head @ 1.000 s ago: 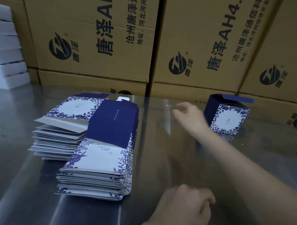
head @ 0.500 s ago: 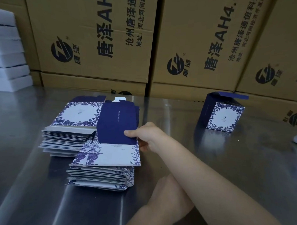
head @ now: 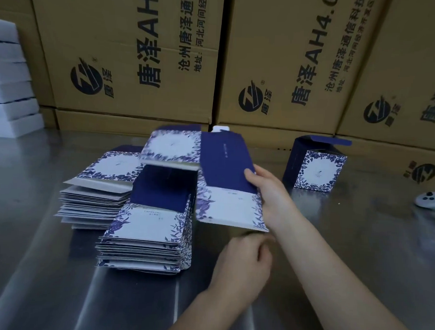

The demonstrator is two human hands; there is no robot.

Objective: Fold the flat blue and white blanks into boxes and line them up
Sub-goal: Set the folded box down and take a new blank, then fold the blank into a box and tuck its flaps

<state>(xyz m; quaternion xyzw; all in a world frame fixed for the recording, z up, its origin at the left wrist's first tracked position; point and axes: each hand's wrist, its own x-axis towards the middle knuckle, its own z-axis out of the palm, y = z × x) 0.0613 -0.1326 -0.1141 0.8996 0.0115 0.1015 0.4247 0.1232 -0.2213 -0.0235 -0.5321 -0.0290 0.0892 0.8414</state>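
Observation:
My right hand [head: 272,194] grips the right edge of a flat blue and white blank [head: 220,180] and holds it in the air above the table, to the right of the stack of blanks [head: 144,226]. Just below the blank's lower edge is my left hand [head: 242,263], fingers loosely curled and blurred, holding nothing I can see. One folded box [head: 313,166] stands at the back right with its dark blue lid flap raised.
The work surface is a shiny metal table [head: 357,245]. Brown printed cartons [head: 278,62] wall off the back. White foam blocks [head: 10,86] are stacked at the far left. A small white controller [head: 430,200] lies at the right edge.
My right hand reached from the folded box to the stack, took the top blank and lifted it up and to the right. My left hand rose toward the blank's lower edge.

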